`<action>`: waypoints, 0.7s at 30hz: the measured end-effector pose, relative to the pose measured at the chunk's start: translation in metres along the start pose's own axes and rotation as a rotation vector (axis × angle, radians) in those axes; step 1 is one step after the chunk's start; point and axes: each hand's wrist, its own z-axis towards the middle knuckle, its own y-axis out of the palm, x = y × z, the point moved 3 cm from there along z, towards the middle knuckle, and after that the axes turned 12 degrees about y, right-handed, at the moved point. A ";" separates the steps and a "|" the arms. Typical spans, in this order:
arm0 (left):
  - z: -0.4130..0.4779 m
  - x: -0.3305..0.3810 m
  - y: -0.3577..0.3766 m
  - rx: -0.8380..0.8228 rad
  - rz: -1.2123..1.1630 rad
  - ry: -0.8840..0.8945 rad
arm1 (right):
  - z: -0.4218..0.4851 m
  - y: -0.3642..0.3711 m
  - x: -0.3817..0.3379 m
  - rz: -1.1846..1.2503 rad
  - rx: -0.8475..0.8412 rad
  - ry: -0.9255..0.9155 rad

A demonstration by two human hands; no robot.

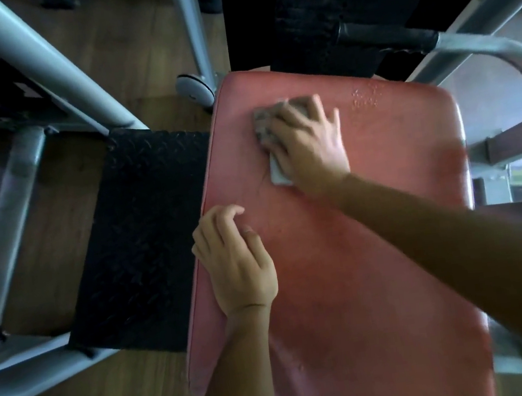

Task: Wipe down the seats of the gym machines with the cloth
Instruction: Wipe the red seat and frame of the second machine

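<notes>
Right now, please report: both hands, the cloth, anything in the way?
Right hand flat on cloth, pressing it on red seat. Left hand rests on seat's left edge, holding nothing. Scuffed patch near cloth, no obstacle.

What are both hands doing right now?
Left hand: loosely curled, resting on the seat, holding nothing.
Right hand: open, pressing the cloth on the seat.

Right hand [309,144] flat, fingers spread, pressing down; left hand [238,261] loosely curled, resting.

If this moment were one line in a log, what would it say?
step: wiping | right hand: presses cloth flat on red seat | left hand: rests by seat's left edge, fingers loosely curled
</notes>
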 end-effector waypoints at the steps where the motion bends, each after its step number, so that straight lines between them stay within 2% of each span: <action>1: 0.000 0.000 0.000 -0.005 0.002 0.001 | -0.019 -0.001 -0.004 0.026 -0.020 -0.098; 3: 0.000 -0.001 -0.001 -0.016 0.010 -0.001 | -0.051 -0.008 0.002 0.049 -0.138 -0.413; 4: 0.000 -0.001 -0.001 -0.020 0.016 -0.001 | -0.047 -0.011 0.012 0.033 -0.163 -0.519; 5: 0.001 -0.001 0.000 -0.021 0.020 0.003 | -0.034 -0.011 0.022 -0.010 -0.159 -0.536; 6: 0.001 -0.002 0.001 -0.021 0.022 0.006 | -0.013 -0.008 0.029 -0.039 -0.141 -0.448; 9: -0.001 -0.002 0.002 -0.017 0.030 0.014 | 0.025 -0.006 0.031 -0.031 -0.042 0.111; 10: -0.001 -0.003 0.003 -0.021 0.035 0.018 | 0.014 -0.005 0.024 -0.027 0.000 0.169; 11: -0.001 -0.003 0.003 -0.025 0.041 0.019 | -0.004 -0.004 0.015 -0.001 0.022 0.126; 13: -0.001 -0.004 0.003 -0.035 0.052 0.018 | -0.045 -0.006 0.008 0.033 -0.035 -0.174; 15: -0.002 -0.004 0.003 -0.043 0.058 0.017 | -0.046 -0.010 0.022 0.000 -0.114 -0.432; 16: -0.002 -0.003 0.004 -0.044 0.056 0.020 | -0.029 -0.009 0.028 -0.019 -0.115 -0.423; 17: -0.002 -0.003 0.004 -0.043 0.058 0.019 | -0.006 -0.006 0.034 -0.011 -0.088 -0.302; 19: -0.002 -0.003 0.004 -0.032 0.074 0.027 | 0.029 -0.001 0.035 0.000 -0.022 0.147; 20: -0.003 -0.002 0.005 -0.027 0.077 0.035 | 0.034 0.003 0.032 -0.025 0.005 0.307; 21: -0.003 -0.001 0.005 -0.025 0.078 0.041 | 0.032 0.007 0.026 -0.040 0.023 0.365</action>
